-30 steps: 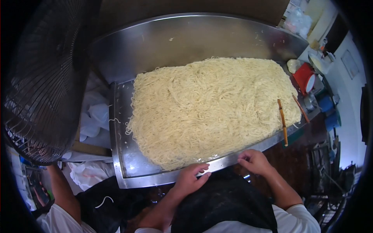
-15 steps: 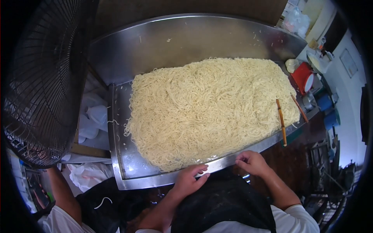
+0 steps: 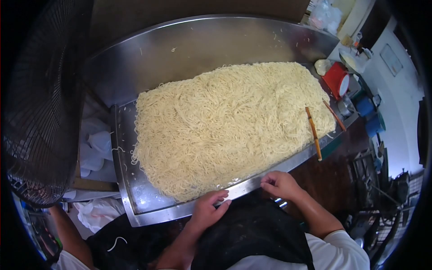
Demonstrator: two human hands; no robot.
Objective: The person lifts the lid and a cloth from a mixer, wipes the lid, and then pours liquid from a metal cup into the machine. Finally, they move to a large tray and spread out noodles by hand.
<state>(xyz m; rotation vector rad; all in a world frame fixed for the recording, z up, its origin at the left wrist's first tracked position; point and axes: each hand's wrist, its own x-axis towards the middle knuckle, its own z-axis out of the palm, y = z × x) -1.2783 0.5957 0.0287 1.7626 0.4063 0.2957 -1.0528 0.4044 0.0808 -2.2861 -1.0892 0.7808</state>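
Apron: a dark apron (image 3: 256,234) fills the lower centre, directly below both hands.
Left hand: the left hand (image 3: 208,208) lies palm down on the front rim of the steel tray (image 3: 148,216). Its fingers are extended and flat, and it has hold of nothing.
Right hand: the right hand (image 3: 280,184) is on the same rim, further along to the right. Its fingers are curled with the tips touching the rim edge. It cannot be told whether they clamp the rim or only rest on it.
Other arm: a bare arm (image 3: 67,229) shows at the lower left, under the fan, well apart from both hands.
Noodles: a wide, flat bed of pale noodles (image 3: 225,121) covers most of the tray. Its near edge is just beyond the left fingertips.
Chopsticks: one orange chopstick (image 3: 313,133) lies on the right end of the noodles, its lower end over the rim. A second chopstick (image 3: 334,115) lies just beside it.
Fan: a black wire-guard fan (image 3: 40,112) stands at the left.
Red container: a red container (image 3: 336,80) is at the far right end of the tray.
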